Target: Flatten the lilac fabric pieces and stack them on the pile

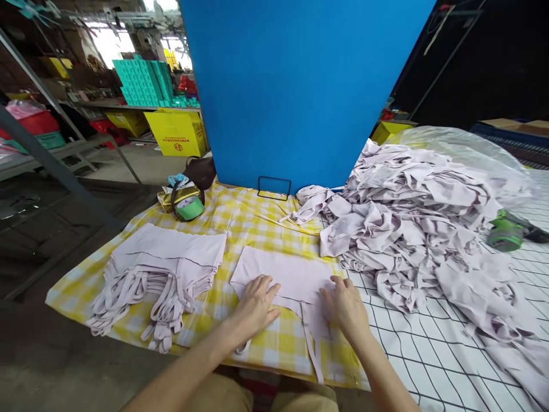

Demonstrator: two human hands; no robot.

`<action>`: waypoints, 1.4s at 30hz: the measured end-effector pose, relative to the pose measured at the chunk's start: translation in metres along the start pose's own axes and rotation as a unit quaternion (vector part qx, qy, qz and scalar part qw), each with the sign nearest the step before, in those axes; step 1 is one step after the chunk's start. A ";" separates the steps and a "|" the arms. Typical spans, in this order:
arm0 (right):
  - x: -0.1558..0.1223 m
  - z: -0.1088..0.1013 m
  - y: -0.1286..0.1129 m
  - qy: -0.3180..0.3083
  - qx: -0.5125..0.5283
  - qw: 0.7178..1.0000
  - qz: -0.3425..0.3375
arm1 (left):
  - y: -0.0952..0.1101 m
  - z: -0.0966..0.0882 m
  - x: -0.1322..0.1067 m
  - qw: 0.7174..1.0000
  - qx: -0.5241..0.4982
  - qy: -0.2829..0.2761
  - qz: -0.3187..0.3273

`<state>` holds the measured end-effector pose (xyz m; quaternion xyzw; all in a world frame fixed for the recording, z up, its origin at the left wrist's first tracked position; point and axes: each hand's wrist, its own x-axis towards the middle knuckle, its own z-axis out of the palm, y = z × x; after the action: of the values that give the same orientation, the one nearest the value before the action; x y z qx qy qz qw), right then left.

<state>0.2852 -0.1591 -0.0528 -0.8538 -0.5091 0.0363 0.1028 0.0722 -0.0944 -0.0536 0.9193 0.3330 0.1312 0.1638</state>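
Note:
A pale lilac camisole top lies flat on the yellow checked cloth in front of me, its thin straps hanging toward the near edge. My left hand rests on its left part, fingers stretched out and slightly apart. On the right side, my right hand touches the fabric edge with spread fingers. Neither hand visibly grips the cloth. To the left lies a neat stack of the same tops, with straps bunched at its near side. A large loose heap of lilac garments spreads out to the right.
A tall blue panel stands at the back, with a black wire stand before it. Green tape sits at the back left and a green tool-like object at right. Yellow boxes stand behind.

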 end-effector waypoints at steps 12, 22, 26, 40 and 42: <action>0.003 -0.005 -0.003 -0.093 0.137 0.983 0.076 | 0.019 0.014 0.018 0.956 0.266 -0.036 0.114; -0.015 -0.017 0.004 -0.117 0.204 0.972 0.015 | 0.013 -0.018 0.024 0.967 -0.215 0.078 -0.114; -0.018 -0.034 -0.014 -0.004 0.269 0.957 -0.109 | 0.024 -0.048 0.019 0.849 -0.504 0.042 -0.154; -0.033 -0.065 -0.050 -0.121 0.515 0.848 -0.035 | 0.049 -0.059 0.009 0.856 -0.467 0.167 -0.147; -0.034 -0.066 -0.044 -0.116 0.550 0.827 -0.011 | 0.053 -0.050 0.002 0.892 -0.386 0.194 -0.130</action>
<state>0.2422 -0.1776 0.0197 -0.6402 -0.4222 0.4074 0.4959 0.0862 -0.1206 0.0125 0.6882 0.3977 0.4031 0.4535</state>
